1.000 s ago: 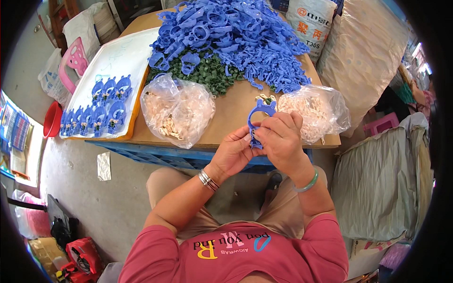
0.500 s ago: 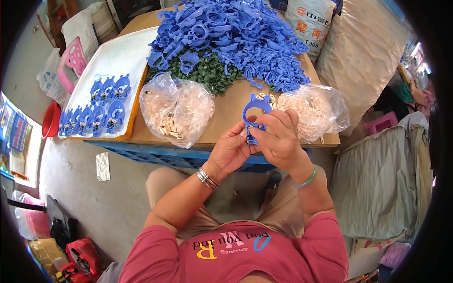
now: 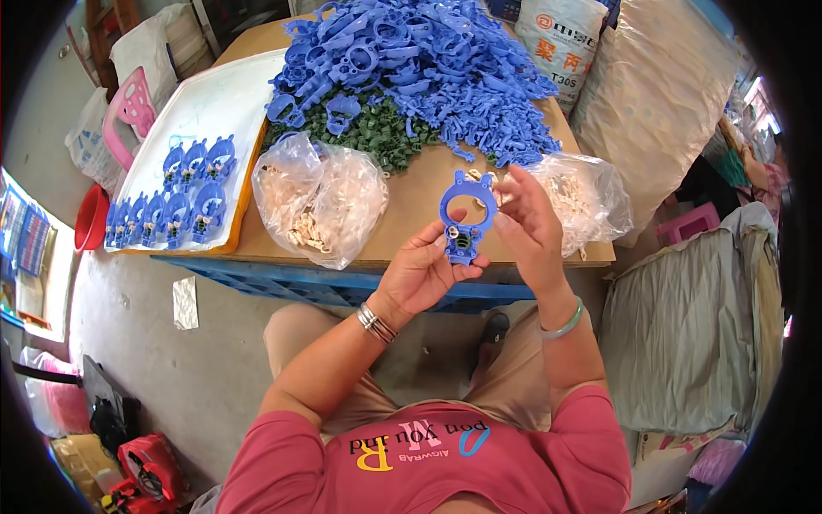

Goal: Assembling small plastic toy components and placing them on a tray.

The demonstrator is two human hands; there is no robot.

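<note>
A blue plastic toy frame (image 3: pixel 467 183) with a round opening and two small ears stands upright in my left hand (image 3: pixel 417 276). My fingers and thumb grip its lower part, where a dark green piece and a small pale piece sit. Just right of the frame, my right hand (image 3: pixel 536 230) is raised with its fingers apart, and nothing shows in it. Behind that hand lies a clear bag of small cream-coloured pieces (image 3: pixel 595 206), partly covered by the fingers.
Blue plastic parts (image 3: pixel 411 60) are heaped on the brown tabletop, beside dark green pieces (image 3: pixel 377 128). Another clear bag of cream pieces (image 3: pixel 321 206) lies at the front. Several assembled blue frames (image 3: pixel 175 206) rest on a white board (image 3: pixel 214 103) at left.
My right hand has let go of the frame and moved right and slightly up, its fingers spreading. The left hand still holds the frame, whose front now shows more.
</note>
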